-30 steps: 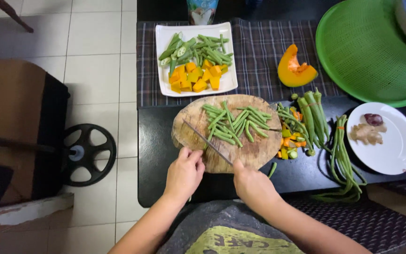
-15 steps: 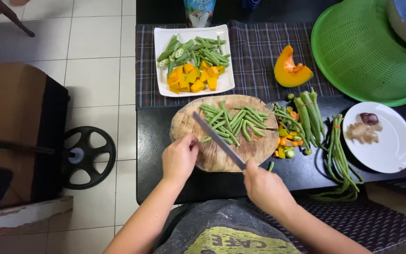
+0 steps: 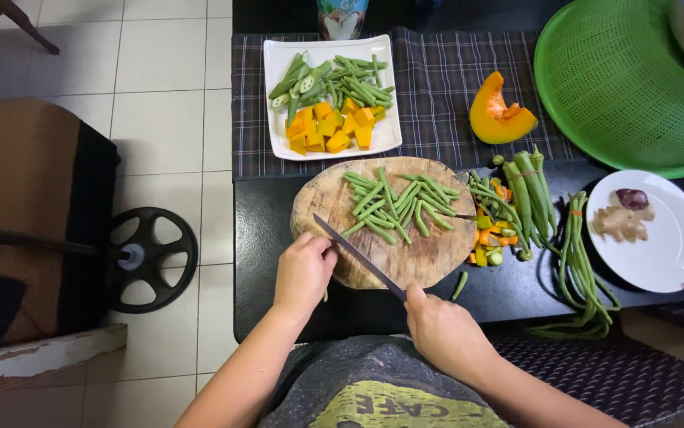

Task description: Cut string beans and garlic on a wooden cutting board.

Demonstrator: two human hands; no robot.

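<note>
Knife [image 3: 359, 255]: your right hand [image 3: 442, 331] is clenched around its handle at the near edge of the round wooden cutting board [image 3: 429, 255], with the blade slanting across the board's near-left part. Your left hand [image 3: 304, 272], fingers curled, rests on the board's left rim beside the blade tip. Cut green beans [image 3: 396, 204] lie on the board's far half. A white plate [image 3: 277, 141] of chopped vegetables sits beyond the board.

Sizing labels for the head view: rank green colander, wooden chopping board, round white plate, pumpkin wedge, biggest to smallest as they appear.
1. Green colander, though cut off by the frame edge.
2. Wooden chopping board.
3. Round white plate.
4. Pumpkin wedge.
</note>
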